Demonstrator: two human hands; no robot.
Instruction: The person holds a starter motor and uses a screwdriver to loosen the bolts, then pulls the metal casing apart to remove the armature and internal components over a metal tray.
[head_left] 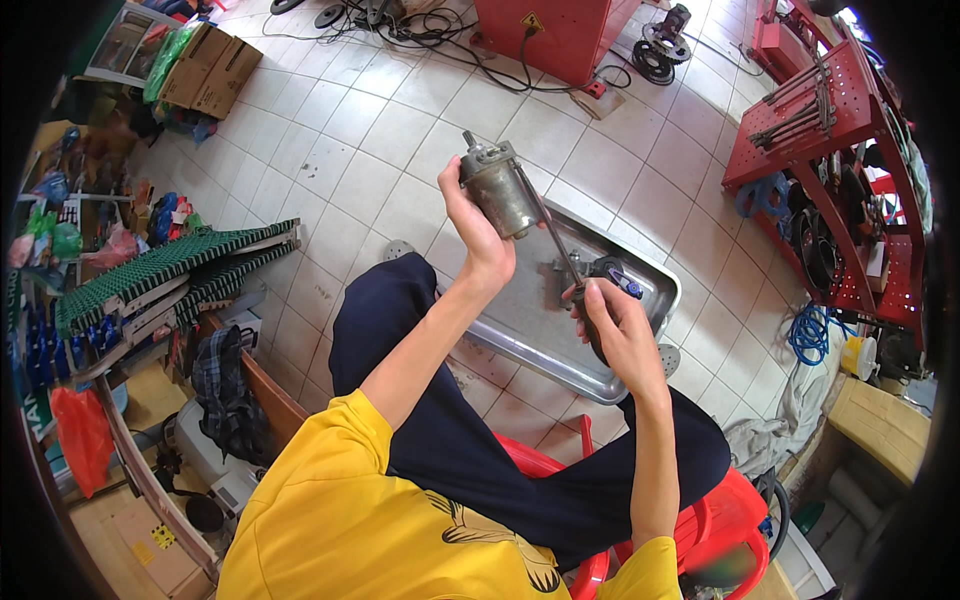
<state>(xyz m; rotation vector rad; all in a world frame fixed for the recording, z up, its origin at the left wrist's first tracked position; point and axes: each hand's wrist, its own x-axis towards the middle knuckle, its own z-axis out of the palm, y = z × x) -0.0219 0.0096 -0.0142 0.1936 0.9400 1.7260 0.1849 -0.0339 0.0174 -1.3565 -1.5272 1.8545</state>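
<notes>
My left hand (482,238) is wrapped round a worn metal cylinder that looks like a small electric motor (503,197), tilted, with a short shaft sticking out of its far end. In my right hand (625,338) is a long screwdriver (564,250), gripped by its dark handle. Its shank slants up to the left, along the right side of the motor; where the tip sits I cannot tell exactly. Below both hands lies a metal tray (540,358) holding a dark part with a blue piece (618,278) and a small greyish metal part (550,285).
A red plastic chair (735,515) is under me. On the right stands a red perforated tool rack (790,120) with wrenches; blue hose (808,335) lies beside it. Cables (440,48) run across the tiled floor by a red machine (550,35). Green woven loungers (180,265) are at left.
</notes>
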